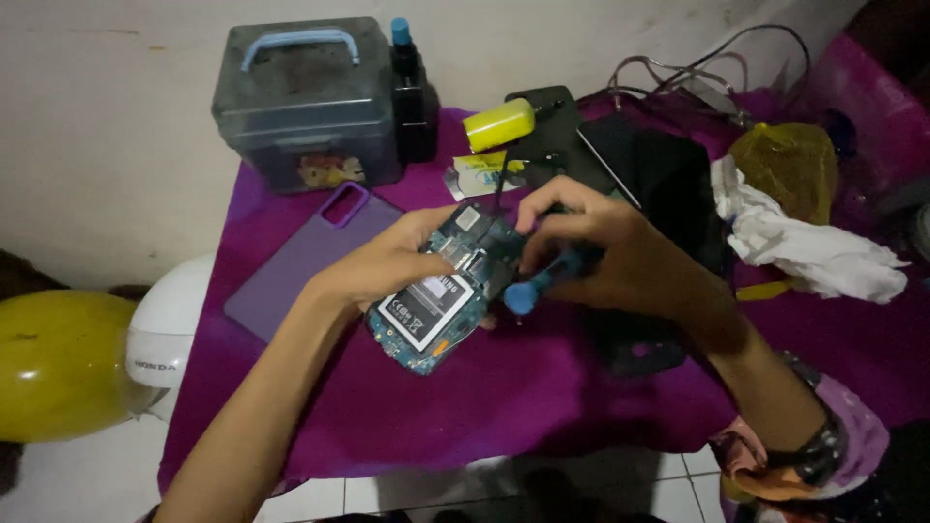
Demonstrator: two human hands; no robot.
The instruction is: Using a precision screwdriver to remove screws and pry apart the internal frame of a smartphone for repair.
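Both hands bent over an opened phone

Left hand [392, 261] cradles the back-off phone [441, 295], battery showing; right hand [620, 257] pinches a blue-handled screwdriver [542, 281] onto it, both grips closed.

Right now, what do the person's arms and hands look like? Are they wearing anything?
Both arms are bare, with no gloves on the left hand or the right hand. No rings or watch show. Near the right elbow sits a bunched sleeve in purple and dark patterned cloth. The left arm shows no sleeve at all.
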